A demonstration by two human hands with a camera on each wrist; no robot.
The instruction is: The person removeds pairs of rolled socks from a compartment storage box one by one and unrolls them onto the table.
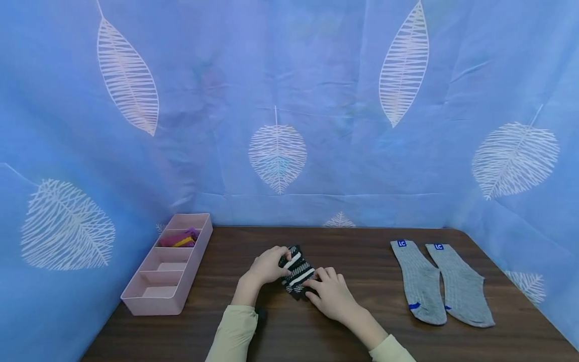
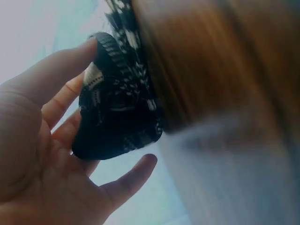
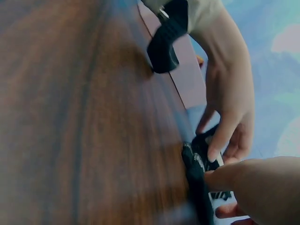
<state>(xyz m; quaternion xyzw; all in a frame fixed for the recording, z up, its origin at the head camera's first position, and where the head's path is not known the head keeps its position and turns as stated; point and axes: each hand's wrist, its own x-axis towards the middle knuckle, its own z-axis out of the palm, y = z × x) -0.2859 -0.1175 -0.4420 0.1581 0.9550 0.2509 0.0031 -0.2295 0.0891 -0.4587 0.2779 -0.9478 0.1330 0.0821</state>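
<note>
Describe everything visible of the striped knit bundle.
The striped knit bundle looks soft and folded, black with white stripes and hatched bands. It is slanted over the brown table, between the pink tray and grey socks; whether it rests there is unclear. The left hand grips one edge, the right hand another.

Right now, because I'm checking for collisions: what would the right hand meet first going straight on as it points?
The right hand would first meet the black-and-white striped bundle it is touching; beyond that, probably the left hand, though depth is unclear.
</note>
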